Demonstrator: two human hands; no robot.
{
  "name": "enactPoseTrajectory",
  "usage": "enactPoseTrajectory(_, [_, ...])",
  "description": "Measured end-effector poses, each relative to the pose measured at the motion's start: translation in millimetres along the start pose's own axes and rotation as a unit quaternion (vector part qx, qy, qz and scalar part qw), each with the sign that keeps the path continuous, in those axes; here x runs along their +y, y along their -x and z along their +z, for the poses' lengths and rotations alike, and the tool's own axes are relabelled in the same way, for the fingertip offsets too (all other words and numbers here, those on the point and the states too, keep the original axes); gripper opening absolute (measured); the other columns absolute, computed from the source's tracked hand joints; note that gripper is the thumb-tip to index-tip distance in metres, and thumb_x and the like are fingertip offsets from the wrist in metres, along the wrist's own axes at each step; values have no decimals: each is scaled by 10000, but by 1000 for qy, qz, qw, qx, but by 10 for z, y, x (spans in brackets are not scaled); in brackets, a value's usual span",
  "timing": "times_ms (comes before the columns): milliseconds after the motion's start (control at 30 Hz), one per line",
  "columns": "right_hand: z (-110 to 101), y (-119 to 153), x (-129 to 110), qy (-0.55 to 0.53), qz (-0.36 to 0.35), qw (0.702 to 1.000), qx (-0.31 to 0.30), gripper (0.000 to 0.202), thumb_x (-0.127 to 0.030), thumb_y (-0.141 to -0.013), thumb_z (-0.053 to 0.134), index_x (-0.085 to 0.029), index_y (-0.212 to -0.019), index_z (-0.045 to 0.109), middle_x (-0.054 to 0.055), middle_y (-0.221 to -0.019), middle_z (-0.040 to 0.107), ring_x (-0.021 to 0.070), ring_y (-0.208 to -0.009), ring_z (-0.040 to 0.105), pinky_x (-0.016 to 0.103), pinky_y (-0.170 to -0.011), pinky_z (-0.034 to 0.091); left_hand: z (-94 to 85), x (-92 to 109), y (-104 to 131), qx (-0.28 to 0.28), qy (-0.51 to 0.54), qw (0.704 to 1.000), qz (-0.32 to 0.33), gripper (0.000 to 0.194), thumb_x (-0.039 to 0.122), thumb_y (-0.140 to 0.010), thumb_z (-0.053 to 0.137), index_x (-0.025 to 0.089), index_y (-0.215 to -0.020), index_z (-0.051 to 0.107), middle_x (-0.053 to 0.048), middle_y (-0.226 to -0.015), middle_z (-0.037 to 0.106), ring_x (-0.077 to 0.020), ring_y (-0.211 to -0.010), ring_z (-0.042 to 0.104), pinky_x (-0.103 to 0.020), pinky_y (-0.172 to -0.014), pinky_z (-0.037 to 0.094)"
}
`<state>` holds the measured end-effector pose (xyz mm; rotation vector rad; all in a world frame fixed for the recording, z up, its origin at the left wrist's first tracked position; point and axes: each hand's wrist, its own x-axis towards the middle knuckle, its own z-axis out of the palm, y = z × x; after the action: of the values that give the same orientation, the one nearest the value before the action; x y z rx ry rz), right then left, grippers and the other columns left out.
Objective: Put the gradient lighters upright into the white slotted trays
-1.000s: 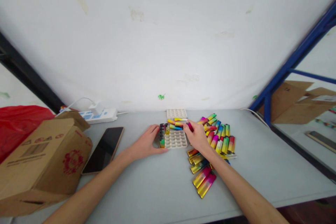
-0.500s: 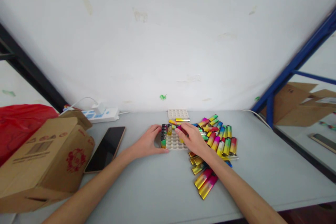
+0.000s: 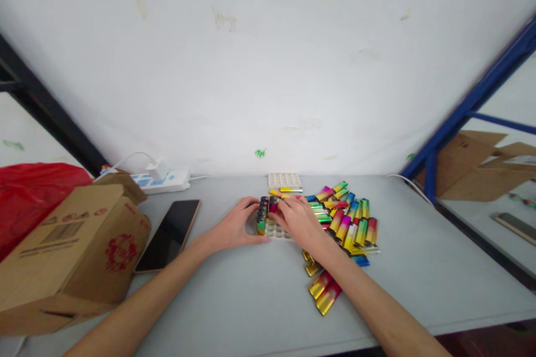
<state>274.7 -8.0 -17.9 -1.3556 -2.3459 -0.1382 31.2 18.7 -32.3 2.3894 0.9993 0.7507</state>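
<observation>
A white tray [image 3: 276, 230] with rows of holes lies on the table. Along its left edge several lighters [image 3: 261, 217] stand upright in a row, black tops up. My left hand [image 3: 237, 226] curves round the tray's left end, thumb at the near corner and fingers by the far one, steadying it. Pinched in my right hand [image 3: 299, 220] is a magenta lighter [image 3: 273, 207], held upright at the second row; its lower end is hidden. Beside and under my right forearm lies a loose pile of shiny multicoloured lighters [image 3: 344, 228].
A second holed tray [image 3: 285, 180] lies by the wall, a few lighters in front of it. At left are a phone [image 3: 168, 236], a cardboard box [image 3: 75, 256], a power strip [image 3: 170, 181] and a red bag [image 3: 37, 192]. A blue frame [image 3: 431, 173] stands at right.
My right hand has moved left with the magenta lighter, from over the tray's middle to the second row beside the standing lighters. My left hand stays in place.
</observation>
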Motion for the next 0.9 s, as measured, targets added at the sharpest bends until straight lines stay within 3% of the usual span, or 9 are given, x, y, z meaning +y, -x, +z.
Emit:
enactPoseTrajectory(133, [-122,15,-3,-39,-8,999,-26,302,-405,-1124,633,-189,-929,712,90,-908,781,243,-876,746,345,-828,541,4,-7,-7,7,-7,1000,5,729,567,-712,970,213,-1304,734,-143,-1402,683,-383,-1320,665,-533,-1199,550])
enactPoseTrajectory(233, [-231,63,124,-115,1,993,11,377,-397,-1181,502,-205,-923,698,65,-906,773,218,-876,737,313,-808,523,1,-2,-10,12,-10,1000,6,714,573,-708,964,218,-1283,733,-140,-1386,692,-390,-1302,675,-535,-1193,559])
enactPoseTrajectory(433, [-446,95,611,-96,84,988,89,503,-401,-1195,395,-224,-801,653,59,-771,732,209,-715,674,312,-747,472,-21,21,-17,10,-19,1000,-8,710,620,-739,934,209,-1277,719,-172,-1373,687,-401,-1280,685,-556,-1167,580])
enactPoseTrajectory(533, [-603,165,974,-25,178,978,102,492,-394,-1177,399,-210,-823,688,95,-802,752,226,-756,692,316,-759,468,-18,0,-21,8,-24,1000,-6,722,637,-736,930,216,-1285,722,-171,-1356,695,-405,-1261,691,-581,-1147,590])
enactPoseTrajectory(600, [-726,291,1248,41,295,952,75,445,-403,-1159,441,-179,-925,747,151,-933,794,250,-866,734,327,-807,483,-10,-24,-21,3,-26,1000,-10,738,632,-747,922,204,-1312,716,-180,-1380,688,-411,-1287,683,-591,-1159,578])
enactPoseTrajectory(667, [-838,470,1513,85,442,893,8,413,-425,-1143,479,-158,-1067,785,189,-1021,811,282,-956,764,341,-834,502,1,-52,-20,0,-29,999,-20,757,632,-754,916,189,-1332,708,-192,-1409,677,-419,-1316,672,-601,-1179,561])
enactPoseTrajectory(700, [-880,565,1629,90,478,873,-32,381,-421,-1130,517,-153,-1135,788,197,-1074,815,292,-1015,770,345,-858,512,8,-66,-20,1,-30,999,-23,762,632,-749,917,189,-1333,708,-195,-1416,675,-424,-1323,669,-607,-1186,555])
enactPoseTrajectory(767, [-925,729,1812,92,507,855,-57,336,-396,-1079,625,-124,-1182,793,227,-1135,812,321,-1072,774,363,-883,525,20,-93,-18,4,-28,999,-20,760,629,-731,926,213,-1330,712,-191,-1417,676,-428,-1325,668,-613,-1193,550])
enactPoseTrajectory(900, [-849,854,1961,75,510,853,-76,313,-404,-983,762,-127,-1118,819,204,-1094,826,315,-1067,784,347,-878,543,32,-120,-14,6,-26,1000,-10,749,622,-730,930,240,-1335,707,-187,-1429,672,-428,-1327,668,-622,-1193,549])
